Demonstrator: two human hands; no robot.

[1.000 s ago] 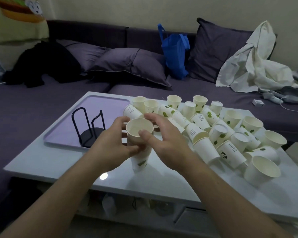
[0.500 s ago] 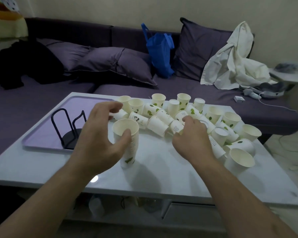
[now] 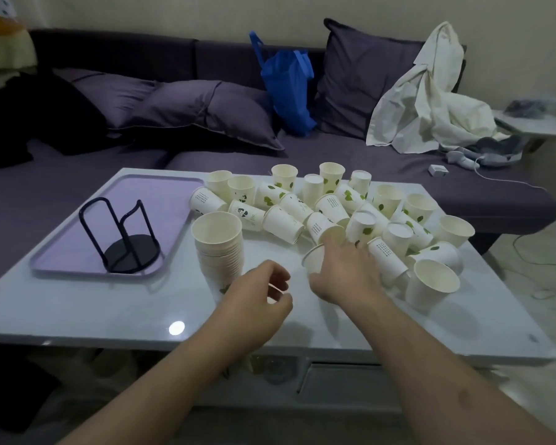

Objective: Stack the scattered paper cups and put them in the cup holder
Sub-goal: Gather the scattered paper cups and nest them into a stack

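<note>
Head view, right hand (image 3: 344,271) gripping cup (image 3: 313,261), stack (image 3: 219,248) beside holder (image 3: 122,239)

Left hand (image 3: 254,300) loosely curled; right hand (image 3: 344,271) grasping.

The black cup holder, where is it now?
In the head view, the black cup holder stands on the purple tray at the table's left, empty, left of the cup stack.

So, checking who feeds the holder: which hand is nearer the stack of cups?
Left. The left hand sits just right of the stack of cups; the right hand is farther right, on a loose cup.
</note>
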